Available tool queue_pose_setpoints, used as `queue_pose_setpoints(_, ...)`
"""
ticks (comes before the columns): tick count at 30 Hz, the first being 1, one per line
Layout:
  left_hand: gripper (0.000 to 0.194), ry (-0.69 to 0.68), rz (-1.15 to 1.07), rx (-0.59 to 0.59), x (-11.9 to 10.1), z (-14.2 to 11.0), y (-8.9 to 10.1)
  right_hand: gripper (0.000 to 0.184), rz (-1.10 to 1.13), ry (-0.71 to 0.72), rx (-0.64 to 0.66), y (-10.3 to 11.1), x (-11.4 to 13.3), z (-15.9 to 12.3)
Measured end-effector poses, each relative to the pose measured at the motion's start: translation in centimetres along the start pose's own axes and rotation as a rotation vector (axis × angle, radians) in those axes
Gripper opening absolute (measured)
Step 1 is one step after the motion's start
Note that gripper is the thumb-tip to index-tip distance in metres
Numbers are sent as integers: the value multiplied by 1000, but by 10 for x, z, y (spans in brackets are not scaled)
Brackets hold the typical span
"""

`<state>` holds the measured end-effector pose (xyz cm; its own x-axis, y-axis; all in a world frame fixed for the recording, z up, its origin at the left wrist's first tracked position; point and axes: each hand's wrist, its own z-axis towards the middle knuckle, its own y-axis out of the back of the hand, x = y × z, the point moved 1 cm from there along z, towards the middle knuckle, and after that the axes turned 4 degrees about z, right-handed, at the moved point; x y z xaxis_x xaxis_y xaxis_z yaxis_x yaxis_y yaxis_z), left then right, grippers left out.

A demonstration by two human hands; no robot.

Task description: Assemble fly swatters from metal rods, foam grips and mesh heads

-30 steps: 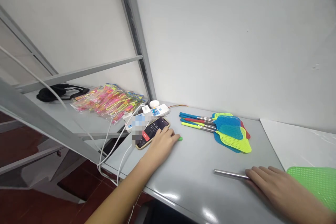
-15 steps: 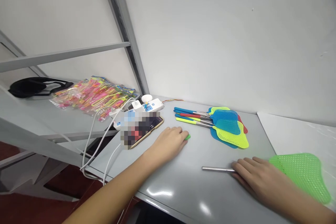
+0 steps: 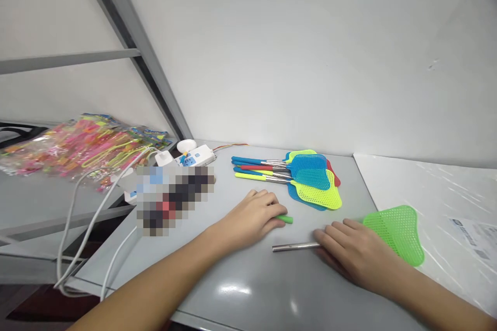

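Green grip (image 3: 285, 219) is held by left hand (image 3: 252, 220), fingers closed | steel rod (image 3: 295, 246) is held by right hand (image 3: 359, 253), fingers closed | green swatter head (image 3: 396, 232) is placed at its 2 o'clock

The left hand (image 3: 252, 214) and right hand (image 3: 359, 253) lie palm-down, well apart, fingers (image 3: 334, 232) loosely curled.

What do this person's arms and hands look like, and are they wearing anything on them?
The left arm and right arm are bare, with no sleeve, watch or bracelet showing. The left hand and right hand have no gloves or visible rings.
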<state>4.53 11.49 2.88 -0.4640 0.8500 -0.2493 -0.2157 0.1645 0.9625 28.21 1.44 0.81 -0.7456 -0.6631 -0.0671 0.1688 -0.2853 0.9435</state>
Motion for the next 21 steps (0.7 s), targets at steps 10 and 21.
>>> queue_pose_setpoints(10, 27, -140, 0, -79, -25, -2, 5, 23, -107, -33, -117, 4, -5, 0)
queue_pose_setpoints(21, 24, -102, 228, -234, -14, -3, 9, 15, -150, -134, -243, 21, -14, 4)
